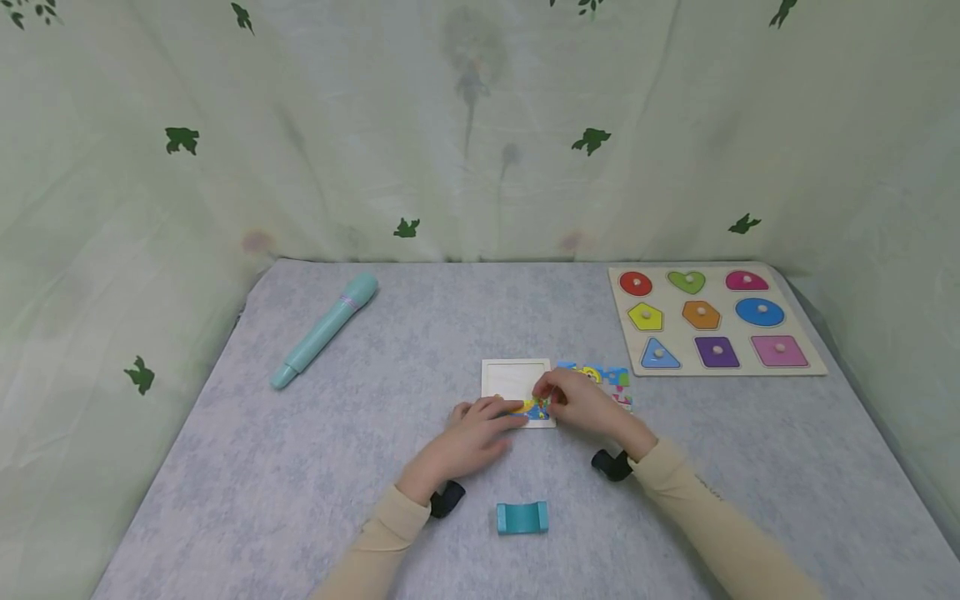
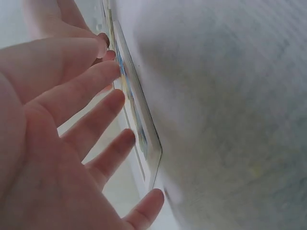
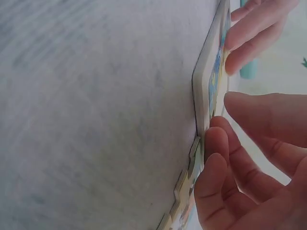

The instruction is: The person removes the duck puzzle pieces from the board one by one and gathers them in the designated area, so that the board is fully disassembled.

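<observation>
Picture pieces [image 1: 536, 412] are seemingly filling only the lower part of the white frame [image 1: 513, 379] on the tabletop [image 1: 337, 450]; loose pieces [image 1: 617, 377] are waiting beside it. The left hand [image 1: 468, 437] is lying over it, fingers apart; whether the right hand [image 1: 585, 404] is pinching anything, I cannot tell.

Turquoise stick [image 1: 322, 334]: slanted at my far left, thick end away.
Shape board [image 1: 729, 327]: at my far right, nine coloured knobbed pieces [image 1: 763, 317] in three rows.
Teal cradle [image 1: 522, 520]: near me, centre.
Curtain [image 1: 337, 108]: pale, green bird prints [image 1: 182, 140], behind my tabletop [image 1: 187, 500].
</observation>
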`<move>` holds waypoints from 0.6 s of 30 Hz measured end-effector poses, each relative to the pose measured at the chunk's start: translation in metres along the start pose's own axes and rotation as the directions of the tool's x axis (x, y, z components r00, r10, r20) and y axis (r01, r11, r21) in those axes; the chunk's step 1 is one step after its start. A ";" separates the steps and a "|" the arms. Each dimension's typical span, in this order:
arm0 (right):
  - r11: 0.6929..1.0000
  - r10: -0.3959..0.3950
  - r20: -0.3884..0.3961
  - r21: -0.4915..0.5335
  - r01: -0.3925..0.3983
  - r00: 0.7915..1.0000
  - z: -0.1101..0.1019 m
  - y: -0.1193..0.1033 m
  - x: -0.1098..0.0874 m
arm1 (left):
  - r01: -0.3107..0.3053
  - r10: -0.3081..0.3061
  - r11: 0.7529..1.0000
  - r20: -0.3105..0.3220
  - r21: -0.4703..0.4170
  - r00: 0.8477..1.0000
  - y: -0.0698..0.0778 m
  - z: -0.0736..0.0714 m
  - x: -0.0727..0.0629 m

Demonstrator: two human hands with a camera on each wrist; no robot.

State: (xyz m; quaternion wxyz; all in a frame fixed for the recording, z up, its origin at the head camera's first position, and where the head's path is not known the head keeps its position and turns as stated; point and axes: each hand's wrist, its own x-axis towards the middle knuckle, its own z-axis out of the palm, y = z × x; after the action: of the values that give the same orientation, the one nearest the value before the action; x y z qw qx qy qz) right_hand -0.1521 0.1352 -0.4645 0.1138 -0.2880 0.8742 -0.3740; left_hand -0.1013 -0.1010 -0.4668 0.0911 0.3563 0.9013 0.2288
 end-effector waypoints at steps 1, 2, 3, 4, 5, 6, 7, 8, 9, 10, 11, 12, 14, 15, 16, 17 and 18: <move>1.000 -0.002 -0.002 -0.011 0.002 1.000 0.000 -0.001 0.000 | 0.002 -0.002 1.000 0.007 0.009 1.000 0.001 0.000 0.001; 1.000 -0.003 -0.004 -0.021 0.002 1.000 0.001 -0.002 0.000 | 0.004 -0.004 1.000 0.012 0.013 1.000 0.001 0.000 0.001; 0.999 -0.007 -0.003 -0.033 0.007 1.000 0.002 -0.002 0.001 | 0.006 -0.006 1.000 0.015 0.018 1.000 0.002 0.000 0.002; 0.999 -0.005 -0.003 -0.041 0.005 1.000 0.002 -0.003 0.001 | 0.007 -0.007 1.000 0.015 0.017 1.000 0.002 0.000 0.002; 0.999 -0.008 -0.003 -0.049 0.007 1.000 0.003 -0.004 0.001 | 0.007 -0.007 1.000 0.014 0.016 1.000 0.002 0.000 0.002; 0.999 -0.007 -0.001 -0.054 0.007 1.000 0.003 -0.004 0.001 | 0.006 -0.007 1.000 0.013 0.013 1.000 0.002 0.000 0.001; 0.998 -0.008 -0.001 -0.061 0.008 1.000 0.004 -0.004 0.002 | 0.008 -0.008 1.000 0.012 0.012 1.000 0.002 0.000 0.001; 0.997 -0.006 0.001 -0.070 0.006 1.000 0.005 -0.005 0.002 | 0.009 -0.009 1.000 0.011 0.012 1.000 0.002 0.000 0.001; 0.997 -0.005 0.004 -0.077 0.005 1.000 0.006 -0.005 0.002 | 0.010 -0.010 1.000 0.009 0.012 1.000 0.002 0.001 0.001; 0.997 -0.002 0.004 -0.082 0.002 1.000 0.007 -0.006 0.002 | 0.011 -0.011 1.000 0.008 0.013 1.000 0.002 0.001 0.001; 0.996 -0.001 0.004 -0.091 0.002 1.000 0.008 -0.006 0.002 | 0.013 -0.013 1.000 0.006 0.011 1.000 0.002 0.001 0.001; 0.995 0.003 0.003 -0.100 -0.003 1.000 0.009 -0.006 0.002 | 0.015 -0.015 1.000 0.005 0.012 1.000 0.003 0.001 0.001; 0.993 0.016 -0.002 -0.118 -0.016 1.000 0.011 -0.007 0.001 | 0.021 -0.021 1.000 0.006 0.009 1.000 0.003 0.000 0.001; 0.991 0.022 -0.006 -0.130 -0.023 1.000 0.012 -0.007 0.001 | 0.024 -0.024 1.000 0.004 0.008 1.000 0.003 0.000 0.001; 0.990 0.022 -0.012 -0.142 -0.024 1.000 0.013 -0.008 0.001 | 0.027 -0.027 1.000 0.003 0.007 1.000 0.004 0.000 0.002; 0.988 0.022 -0.018 -0.155 -0.024 1.000 0.014 -0.009 0.000 | 0.031 -0.031 0.999 0.001 0.007 1.000 0.004 0.000 0.002; 0.986 0.019 -0.022 -0.166 -0.023 1.000 0.014 -0.009 0.000 | 0.034 -0.034 0.999 -0.001 0.013 0.999 0.004 0.000 0.002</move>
State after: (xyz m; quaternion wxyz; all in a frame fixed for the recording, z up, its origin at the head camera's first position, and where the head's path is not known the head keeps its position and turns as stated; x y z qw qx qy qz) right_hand -0.1420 0.1218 -0.4679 0.0843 -0.2835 0.9065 -0.3014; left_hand -0.1005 -0.0970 -0.4654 0.0922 0.3413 0.9089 0.2213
